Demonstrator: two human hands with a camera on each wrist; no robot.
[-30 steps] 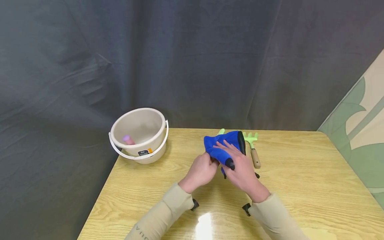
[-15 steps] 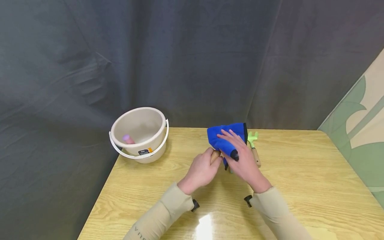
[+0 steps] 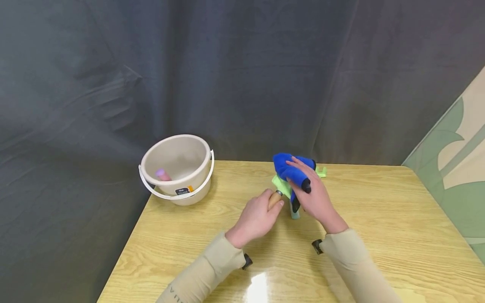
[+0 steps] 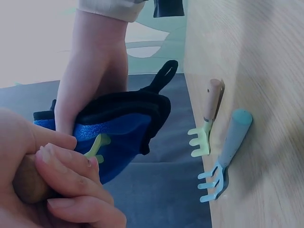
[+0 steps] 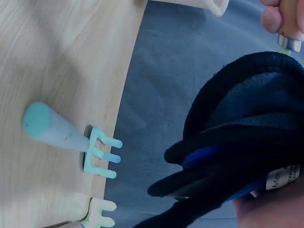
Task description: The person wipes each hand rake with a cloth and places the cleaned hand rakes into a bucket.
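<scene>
Wooden table (image 3: 379, 219) in front of a dark grey curtain (image 3: 242, 75); patterned green-and-cream panel (image 3: 454, 160) at the right edge. Beige bucket (image 3: 176, 170) with a white handle sits at the table's far-left corner, well apart from the hands, with a small pink-purple object (image 3: 160, 174) inside, too small to identify. Both arms are in beige sleeves (image 3: 204, 273). Right hand (image 3: 316, 200) is lifted over the far-middle of the table, fingers curled round a bunched blue glove (image 3: 291, 170) with black cuff and hanging loop; in the left wrist view the glove (image 4: 118, 133) hangs off that hand, clear of the table top. Left hand (image 3: 255, 219) is just beside it, fingers wrapped round the wooden handle of a green trowel (image 3: 279, 188); the green blade end sits right under the glove, touching or nearly so, cannot tell which. Two tools lie flat on the table below and behind the hands: a light-green rake with wooden handle (image 4: 205, 121) and a pale-blue rake with a blue handle (image 4: 228, 152), side by side, close but apart. In the head view only the green rake's tines (image 3: 321, 171) show past the glove, and the blue handle (image 3: 294, 212) pokes out under the right hand.
</scene>
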